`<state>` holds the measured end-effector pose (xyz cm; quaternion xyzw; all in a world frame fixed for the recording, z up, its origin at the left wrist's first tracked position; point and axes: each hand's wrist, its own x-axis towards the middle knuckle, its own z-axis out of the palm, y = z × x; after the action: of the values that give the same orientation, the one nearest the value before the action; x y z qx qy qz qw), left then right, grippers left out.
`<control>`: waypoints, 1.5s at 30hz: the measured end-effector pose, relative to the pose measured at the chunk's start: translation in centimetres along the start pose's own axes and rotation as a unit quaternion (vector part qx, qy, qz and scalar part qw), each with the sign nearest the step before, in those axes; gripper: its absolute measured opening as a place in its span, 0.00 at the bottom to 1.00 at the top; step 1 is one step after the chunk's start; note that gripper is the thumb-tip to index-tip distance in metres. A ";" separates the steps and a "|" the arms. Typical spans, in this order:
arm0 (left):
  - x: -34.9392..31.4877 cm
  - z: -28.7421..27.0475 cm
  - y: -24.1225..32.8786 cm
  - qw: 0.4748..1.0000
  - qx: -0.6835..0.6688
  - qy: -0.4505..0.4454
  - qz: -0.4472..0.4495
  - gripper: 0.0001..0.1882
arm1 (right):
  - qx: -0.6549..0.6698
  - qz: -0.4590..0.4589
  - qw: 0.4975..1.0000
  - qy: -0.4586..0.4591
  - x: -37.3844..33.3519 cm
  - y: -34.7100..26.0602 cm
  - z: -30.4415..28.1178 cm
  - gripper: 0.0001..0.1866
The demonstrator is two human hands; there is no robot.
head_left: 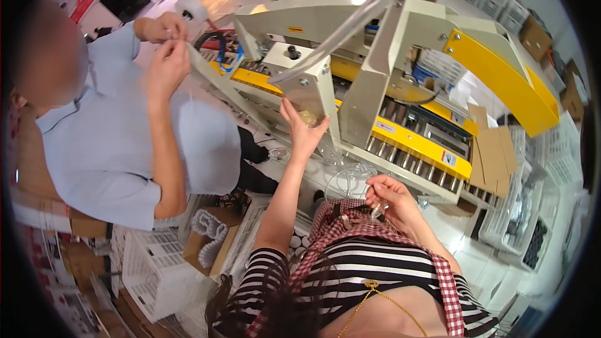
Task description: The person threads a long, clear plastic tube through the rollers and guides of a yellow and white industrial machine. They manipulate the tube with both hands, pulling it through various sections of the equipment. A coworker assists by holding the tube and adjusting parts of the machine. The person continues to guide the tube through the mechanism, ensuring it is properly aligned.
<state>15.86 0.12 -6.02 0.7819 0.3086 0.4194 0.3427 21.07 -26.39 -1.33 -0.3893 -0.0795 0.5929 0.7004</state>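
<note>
The left hand (302, 133) is raised with fingers loosely spread around a small pale lump (308, 117) at the cream machine frame (325, 97), while the right hand (389, 195) pinches coiled clear tubing (350, 178) near the chest, best kept untangled and fed gently.

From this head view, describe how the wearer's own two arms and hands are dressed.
Both forearms are bare, with no gloves, watch or rings that can be made out. The left hand and right hand have uncovered fingers. Short black-and-white striped sleeves end at about the elbows. A red-and-white checked apron strap runs over the right shoulder, and a thin gold chain hangs at the chest.
</note>
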 end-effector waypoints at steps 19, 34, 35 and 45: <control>-0.1 0.9 1.2 0.999 -0.011 0.038 -0.029 0.56 | 0.027 -0.036 0.998 0.039 -2.3 4.4 1.6 0.09; 0.0 0.8 1.2 0.999 -0.023 0.036 -0.034 0.56 | -0.020 -0.058 0.998 0.026 -4.7 1.8 0.5 0.10; 0.0 0.7 1.4 0.999 -0.022 0.032 -0.035 0.56 | -0.020 -0.063 0.997 0.029 -4.7 1.7 0.3 0.10; -0.6 0.8 1.2 0.999 -0.008 0.035 -0.037 0.56 | -0.031 -0.028 0.999 0.011 -4.9 3.0 -0.6 0.10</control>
<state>16.52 -1.23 -5.63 0.7516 0.3462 0.4362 0.3535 17.70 -31.04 -1.91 -0.4149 -0.1007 0.5664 0.7049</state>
